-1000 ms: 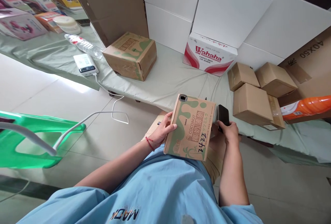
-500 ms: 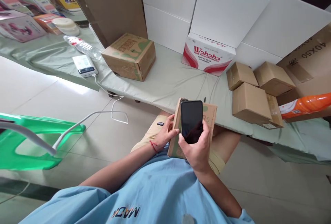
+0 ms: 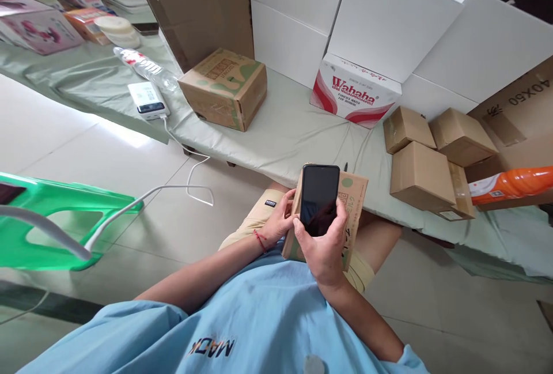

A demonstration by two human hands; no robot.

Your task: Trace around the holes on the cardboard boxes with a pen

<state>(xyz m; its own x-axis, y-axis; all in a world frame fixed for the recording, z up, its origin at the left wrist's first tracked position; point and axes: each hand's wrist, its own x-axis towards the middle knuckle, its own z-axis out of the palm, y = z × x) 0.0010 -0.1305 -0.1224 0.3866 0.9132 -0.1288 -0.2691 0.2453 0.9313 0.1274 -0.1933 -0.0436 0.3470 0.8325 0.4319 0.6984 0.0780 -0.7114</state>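
My right hand [image 3: 324, 250] is closed around a black smartphone [image 3: 319, 195], thumb on one side edge and fingers on the other. The phone's screen faces me and looks dark. Behind it, a small brown cardboard box [image 3: 356, 201] with green print rests tilted on my lap. My left hand [image 3: 276, 225] grips the left side of this box, its thumb close to the phone's lower left edge. Part of the box front is hidden by the phone and my right hand. The tip of a dark, thin object [image 3: 346, 167] shows just past the box's far edge.
Ahead, a cloth-covered bench [image 3: 294, 114] carries a larger cardboard box [image 3: 224, 89], a Wahaha carton [image 3: 355, 91], small brown boxes [image 3: 421, 172] and an orange bottle [image 3: 514, 184]. A white power bank [image 3: 147, 100] trails a cable. At left stands a green stool [image 3: 116, 204].
The phone has shifted slightly left against the box, so more print shows on its right. The whole view has swung a little; both hands keep their holds.
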